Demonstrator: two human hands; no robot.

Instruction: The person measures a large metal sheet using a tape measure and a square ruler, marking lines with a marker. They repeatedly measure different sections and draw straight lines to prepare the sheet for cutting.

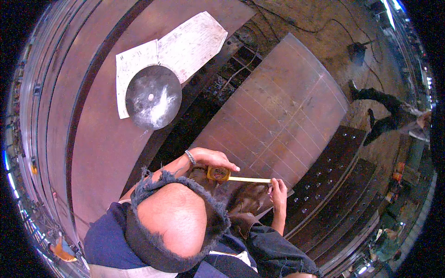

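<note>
My left hand, with a metal chain bracelet at the wrist, is closed round the yellow case of a tape measure. One finger or the thumb stretches out beyond the case. From it the yellow tape blade runs out to the right, straight and nearly level. Its far end is pinched in the fingers of my right hand. The blade spans the near end of a large brown steel plate, which bears thin pale lines drawn along and across it. Whether the blade touches the plate I cannot tell.
On the brown steel surface at left lie a round grey metal disc and a pale flat sheet. Dark steel pieces with holes are at right. Cables cross the floor. Another person is at far right.
</note>
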